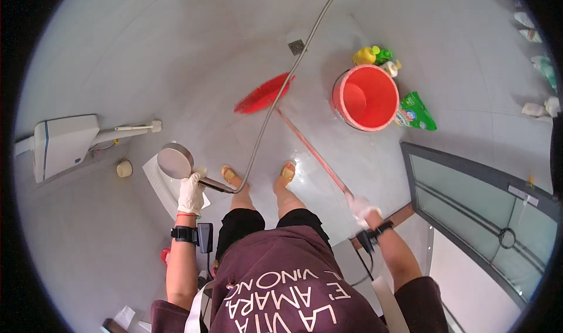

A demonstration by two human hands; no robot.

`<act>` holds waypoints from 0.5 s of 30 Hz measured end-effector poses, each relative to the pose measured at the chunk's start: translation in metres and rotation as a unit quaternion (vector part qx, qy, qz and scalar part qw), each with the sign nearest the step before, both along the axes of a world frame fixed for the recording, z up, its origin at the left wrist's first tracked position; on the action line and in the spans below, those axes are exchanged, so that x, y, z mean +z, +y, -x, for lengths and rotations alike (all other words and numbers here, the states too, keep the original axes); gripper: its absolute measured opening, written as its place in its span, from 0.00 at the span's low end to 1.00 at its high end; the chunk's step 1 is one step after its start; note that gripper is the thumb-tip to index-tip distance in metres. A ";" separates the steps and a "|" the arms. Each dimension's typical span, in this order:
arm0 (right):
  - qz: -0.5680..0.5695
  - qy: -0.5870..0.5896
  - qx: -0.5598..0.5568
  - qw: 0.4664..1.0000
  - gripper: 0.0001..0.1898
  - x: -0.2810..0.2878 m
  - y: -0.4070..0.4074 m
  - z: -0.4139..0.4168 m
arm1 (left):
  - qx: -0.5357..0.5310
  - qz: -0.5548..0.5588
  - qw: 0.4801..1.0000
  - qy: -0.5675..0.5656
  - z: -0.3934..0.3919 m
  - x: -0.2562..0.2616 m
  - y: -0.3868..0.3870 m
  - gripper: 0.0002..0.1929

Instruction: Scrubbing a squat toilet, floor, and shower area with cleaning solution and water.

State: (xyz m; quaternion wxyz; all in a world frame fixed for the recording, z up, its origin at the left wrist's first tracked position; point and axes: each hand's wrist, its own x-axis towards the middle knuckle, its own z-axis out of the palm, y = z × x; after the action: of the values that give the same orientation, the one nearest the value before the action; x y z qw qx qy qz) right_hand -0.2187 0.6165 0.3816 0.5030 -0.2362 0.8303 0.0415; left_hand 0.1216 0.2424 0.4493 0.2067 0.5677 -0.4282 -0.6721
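Observation:
My left hand [191,194], in a white glove, grips the handle of a round shower head [175,160] above a white squat toilet [159,181]. From the handle's end a metal shower hose [267,121] runs up across the view. Also gloved in white, my right hand [361,209] holds the pole of a broom [314,152]. The broom's red head [264,94] rests on the grey floor, passing partly under the hose. Between the toilet and the broom pole are my feet in tan sandals.
A red bucket [369,97] stands right of the broom, with bottles [365,56] and a green packet [414,112] beside it. A floor drain [296,47] lies beyond. The glass door [479,214] is at right, a cistern [66,146] at left, and a brush [138,127] near it.

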 end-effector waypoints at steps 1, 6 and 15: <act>0.013 -0.014 -0.003 1.000 0.36 -0.018 -0.029 0.010 | 0.003 0.002 1.000 0.000 -0.001 0.003 0.002 0.11; 0.072 0.009 -0.029 0.997 0.35 -0.001 -0.183 0.019 | 0.048 -0.024 0.998 0.012 -0.009 0.021 0.005 0.10; -0.029 0.009 0.023 0.999 0.30 0.008 -0.015 -0.018 | -0.013 0.048 0.998 -0.045 -0.035 0.009 -0.008 0.10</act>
State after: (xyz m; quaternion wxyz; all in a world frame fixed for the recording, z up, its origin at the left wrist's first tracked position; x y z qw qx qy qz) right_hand -0.2011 0.6016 0.3899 0.5013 -0.2398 0.8276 0.0794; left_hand 0.1568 0.2342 0.4586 0.2057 0.5810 -0.4764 -0.6271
